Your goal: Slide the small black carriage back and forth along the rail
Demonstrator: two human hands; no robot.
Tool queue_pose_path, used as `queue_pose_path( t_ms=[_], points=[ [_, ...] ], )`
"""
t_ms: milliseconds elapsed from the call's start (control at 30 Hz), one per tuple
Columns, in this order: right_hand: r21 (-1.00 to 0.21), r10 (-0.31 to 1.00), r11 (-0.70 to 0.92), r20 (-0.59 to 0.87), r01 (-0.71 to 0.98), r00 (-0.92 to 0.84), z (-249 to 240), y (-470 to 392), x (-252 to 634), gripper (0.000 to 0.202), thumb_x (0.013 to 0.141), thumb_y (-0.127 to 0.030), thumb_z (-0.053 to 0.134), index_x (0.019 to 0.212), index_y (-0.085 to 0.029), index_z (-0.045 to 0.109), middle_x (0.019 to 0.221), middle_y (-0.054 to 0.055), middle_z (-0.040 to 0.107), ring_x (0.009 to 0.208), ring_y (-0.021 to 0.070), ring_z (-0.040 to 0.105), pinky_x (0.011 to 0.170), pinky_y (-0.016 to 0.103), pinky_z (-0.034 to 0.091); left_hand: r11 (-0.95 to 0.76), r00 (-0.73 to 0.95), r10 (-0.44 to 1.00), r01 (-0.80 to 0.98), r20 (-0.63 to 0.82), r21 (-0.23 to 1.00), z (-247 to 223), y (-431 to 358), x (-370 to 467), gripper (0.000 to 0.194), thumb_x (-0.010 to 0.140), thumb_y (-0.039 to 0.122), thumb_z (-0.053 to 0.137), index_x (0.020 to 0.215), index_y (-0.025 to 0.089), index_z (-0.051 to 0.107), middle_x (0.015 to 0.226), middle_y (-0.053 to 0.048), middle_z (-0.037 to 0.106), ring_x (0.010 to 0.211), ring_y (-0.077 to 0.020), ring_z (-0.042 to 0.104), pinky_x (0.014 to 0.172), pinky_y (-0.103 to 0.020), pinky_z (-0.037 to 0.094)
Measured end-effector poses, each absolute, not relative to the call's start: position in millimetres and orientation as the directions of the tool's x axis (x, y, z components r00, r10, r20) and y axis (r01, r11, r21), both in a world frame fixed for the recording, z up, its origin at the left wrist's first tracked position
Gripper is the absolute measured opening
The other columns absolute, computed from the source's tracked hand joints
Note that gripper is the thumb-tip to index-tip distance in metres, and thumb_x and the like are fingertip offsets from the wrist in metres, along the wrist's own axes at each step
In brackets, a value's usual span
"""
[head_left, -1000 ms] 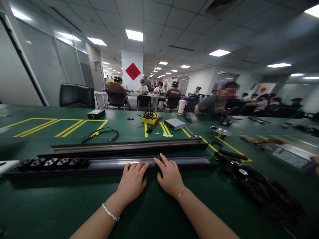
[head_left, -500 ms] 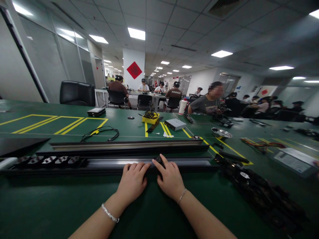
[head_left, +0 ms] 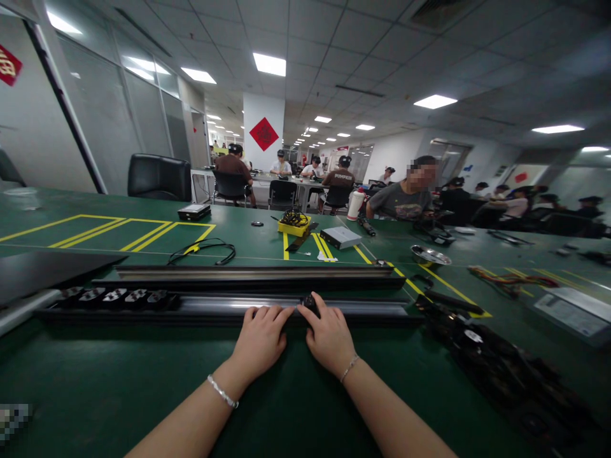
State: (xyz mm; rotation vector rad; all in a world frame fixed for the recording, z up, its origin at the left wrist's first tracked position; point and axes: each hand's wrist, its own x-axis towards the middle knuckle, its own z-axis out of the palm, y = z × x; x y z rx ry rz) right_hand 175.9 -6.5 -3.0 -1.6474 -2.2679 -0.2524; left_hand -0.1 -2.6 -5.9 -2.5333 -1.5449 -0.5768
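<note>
A long black metal channel (head_left: 382,310) with a shiny inner face lies across the table in front of me. Several black socket modules (head_left: 114,296) sit in a row at its left end. My left hand (head_left: 262,337) curls its fingers over the near rim of the channel, its thumb on my side. Close beside it, my right hand (head_left: 330,334) has its index and middle fingers around a small black part (head_left: 309,301) at the channel; the fingers partly hide that part. Behind lies a second long black rail (head_left: 258,275), parallel to the first.
A dark flat panel (head_left: 57,270) lies left. Farther back are a black cable (head_left: 224,249), a yellow box of wires (head_left: 293,221) and a grey metal box (head_left: 341,237). To the right are a metal bowl (head_left: 430,256) and black assemblies (head_left: 501,356). A person (head_left: 403,194) sits opposite.
The view has turned slightly left, so the scene sits farther right. Both hands stay at the same channel, and the small black part remains at my right fingers.
</note>
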Motion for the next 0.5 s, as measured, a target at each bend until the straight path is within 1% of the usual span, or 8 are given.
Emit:
queue_pose_path(
  t_ms=[200, 367, 500],
  points=[
    [-0.046, 0.885, 0.317, 0.373, 0.947, -0.278, -5.0, -4.9, 176.2, 0.05, 0.075, -0.019, 0.049, 0.122, -0.034, 0.049, 0.138, 0.007, 0.033, 0.106, 0.0202, 0.047, 0.09, 0.036, 0.029, -0.468, 0.408, 0.834, 0.88, 0.37, 0.085, -4.2, -3.4, -0.4, 0.048, 0.076, 0.023, 0.048, 0.123, 0.032, 0.042, 0.114, -0.003, 0.055, 0.101, -0.0205, 0.047, 0.089, -0.039, 0.027],
    [-0.048, 0.88, 0.31, 0.392, 0.95, -0.267, -4.9, -4.2, 177.1, 0.047, 0.074, -0.019, 0.05, 0.119, -0.034, 0.052, 0.13, 0.006, 0.042, 0.104, 0.0199, 0.048, 0.091, 0.035, 0.03, -0.47, 0.406, 0.837, 0.877, 0.367, 0.102, -5.1, -2.8, -0.9, 0.049, 0.075, 0.022, 0.048, 0.123, 0.031, 0.042, 0.114, -0.003, 0.056, 0.102, -0.0209, 0.047, 0.09, -0.04, 0.027],
    [-0.071, 0.878, 0.315, 0.4, 0.946, -0.263, -5.2, -3.7, 178.2, 0.047, 0.074, -0.02, 0.051, 0.118, -0.035, 0.052, 0.129, 0.006, 0.044, 0.104, 0.0199, 0.047, 0.091, 0.034, 0.032, -0.477, 0.409, 0.83, 0.873, 0.378, 0.101, -7.5, -1.9, -1.2, 0.049, 0.076, 0.023, 0.048, 0.124, 0.032, 0.041, 0.115, -0.002, 0.055, 0.103, -0.0211, 0.047, 0.091, -0.041, 0.026]
  ],
)
